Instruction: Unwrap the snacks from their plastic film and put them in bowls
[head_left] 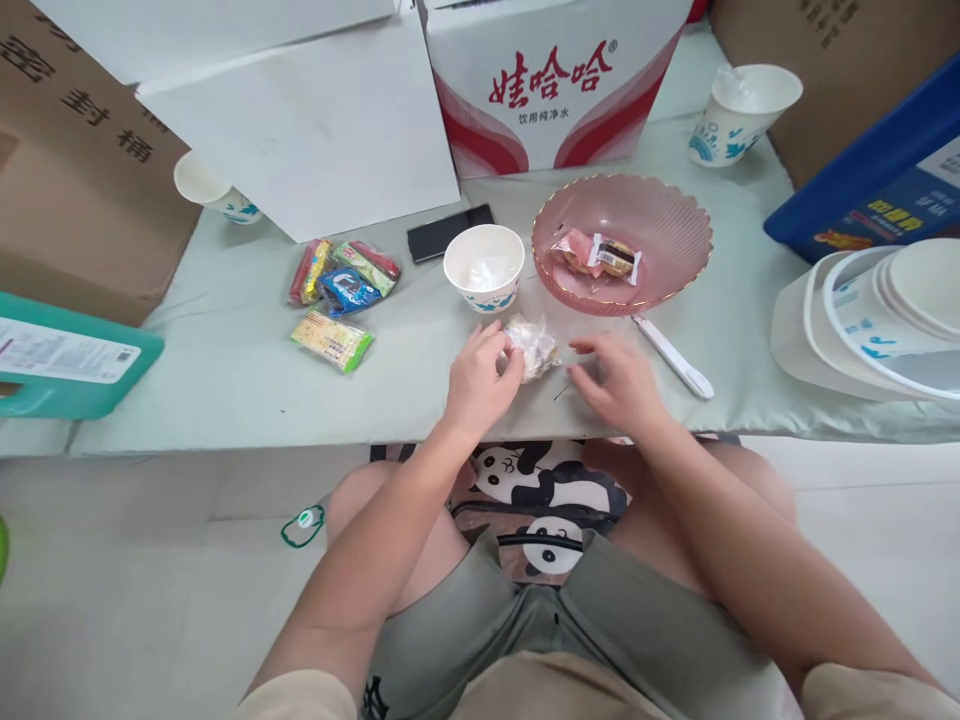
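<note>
My left hand [484, 375] pinches the left edge of a small snack in a crinkled clear wrapper [531, 350] on the table; what is inside is hard to make out. Just right of the wrapper is my right hand [616, 378], its thumb and fingers apart and nothing between them. A paper cup [484, 290] with crumpled clear plastic inside stands beyond my left hand. Behind my right hand sits a pink ribbed bowl [671, 235] holding a few wrapped snacks [615, 258]. A white utility knife [675, 358] lies right of my right hand.
At left lie several wrapped snacks [349, 280] and a yellow-green packet [332, 340]. A black phone [450, 232] rests behind the cup. White cartons [315, 120], a red-and-white box [555, 90], a blue jug [870, 170], a green jug [75, 355] and stacked white containers [799, 325] surround the work area.
</note>
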